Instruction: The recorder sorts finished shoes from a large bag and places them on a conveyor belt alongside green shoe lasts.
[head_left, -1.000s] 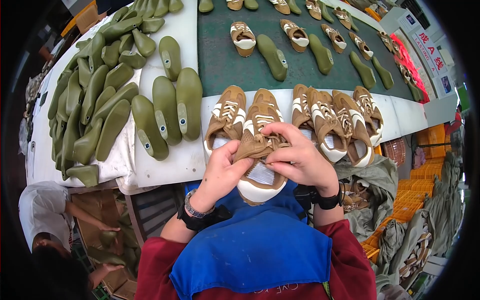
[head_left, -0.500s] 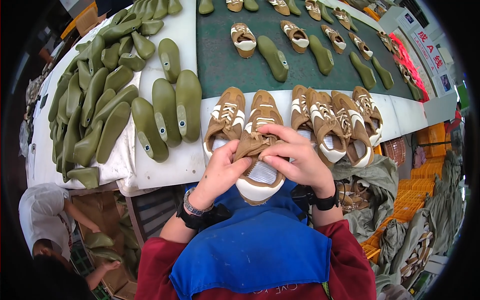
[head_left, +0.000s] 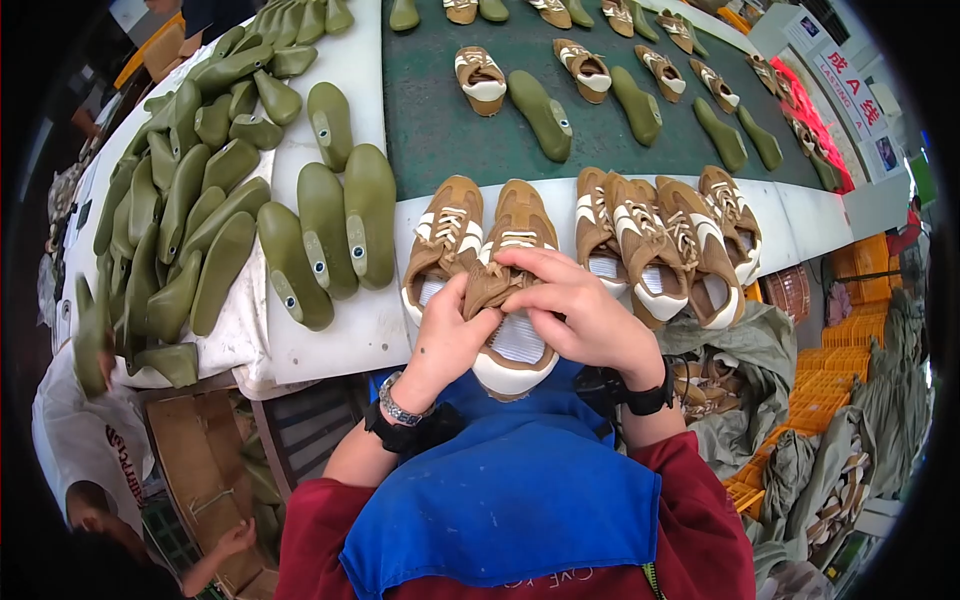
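Note:
A brown sneaker (head_left: 520, 375) with white stripes and a white heel is between my hands, its toe pointing away over the table edge. My left hand (head_left: 452, 328) pinches the bunched tongue from the left side of the opening. From the right, my right hand (head_left: 580, 312) grips the tongue and lace area, fingers bent over it. The ribbed pale insole shows inside the shoe. A matching sneaker (head_left: 440, 235) lies just left of it, partly behind my left hand. Several more brown sneakers (head_left: 640, 245) stand to the right of my right hand.
Three green shoe lasts (head_left: 328, 230) lie left of the sneakers, beside a big heap of lasts (head_left: 180, 200). Behind, a green conveyor belt (head_left: 450, 140) carries shoes and lasts. A co-worker (head_left: 90, 430) works at lower left by a cardboard box (head_left: 190, 470). Orange crates (head_left: 810, 390) stand right.
My hands stay on the sneaker's tongue with small finger shifts. At left, the co-worker has raised a green last from the box up to the heap.

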